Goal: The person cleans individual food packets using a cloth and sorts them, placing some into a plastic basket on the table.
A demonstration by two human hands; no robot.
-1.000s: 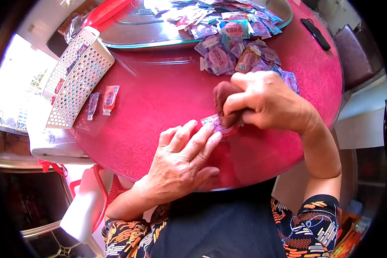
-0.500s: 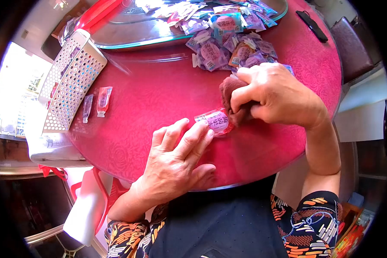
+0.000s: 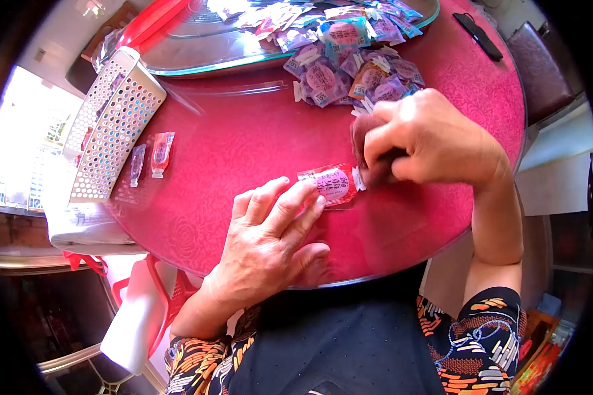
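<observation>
A red jelly pouch (image 3: 337, 187) with a white spout and a printed pale label lies flat on the red tabletop. The fingertips of my left hand (image 3: 270, 230) rest on its left end, the fingers stretched out. My right hand (image 3: 425, 145) is closed around a bunched brown cloth (image 3: 369, 148), just right of the pouch's spout and apart from it. Beyond that hand lies a pile of purple, blue and orange pouches (image 3: 326, 79).
A glass tray (image 3: 204, 62) at the back holds many more pouches. At left a white perforated basket (image 3: 115, 131) stands near a red pouch (image 3: 162, 155) and a small clear pouch (image 3: 137, 164). A black long object (image 3: 478, 38) lies at the far right edge.
My right hand has drawn the cloth slightly up and right, off the pouch, so its white spout now shows. My left hand has barely moved.
</observation>
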